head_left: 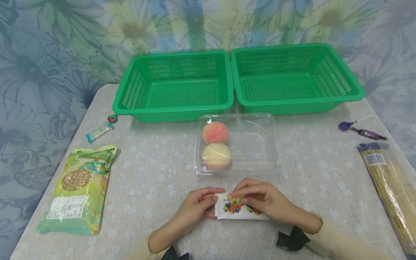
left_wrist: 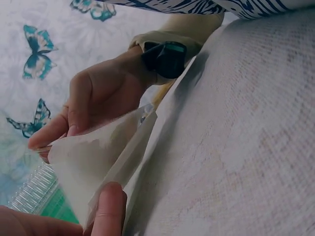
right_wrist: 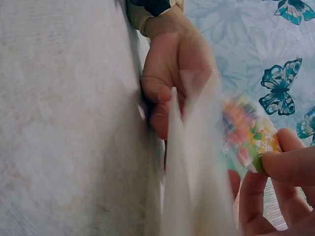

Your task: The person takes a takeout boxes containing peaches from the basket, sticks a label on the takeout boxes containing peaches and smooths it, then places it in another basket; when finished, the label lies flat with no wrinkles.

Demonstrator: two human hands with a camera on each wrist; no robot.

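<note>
Head view: one white packet [head_left: 240, 213], colour-printed with clustered fruit, at the near middle of the bench [head_left: 156, 155]; brand name not legible. Gripped at one end by the left hand [head_left: 198, 203], thumb uppermost; pinched along the top by the right hand [head_left: 266, 202]. Just beyond: one clear plastic container [head_left: 253, 141] with one pink round item [head_left: 215, 133] and one cream round item [head_left: 216, 155]. At the back: two green baskets [head_left: 175, 113], side by side. At left: one yellow-green bag [head_left: 92, 202], kernels pictured, white label [head_left: 66, 207] in fine print, unreadable; one teal-and-white wrapped sweet [head_left: 100, 132]; one small green-and-red sweet [head_left: 112, 118]. At right: one pack of yellow strands [head_left: 390, 195], barcode label [head_left: 376, 159] at the far end; one purple lollipop [head_left: 346, 125]; one purple wrapped sweet [head_left: 370, 134].

Left wrist view: plain pale side of the packet, unlettered, between both hands.

Right wrist view: printed face blurred; white marks on yellow, illegible; pinched between right thumb and fingers.
</note>
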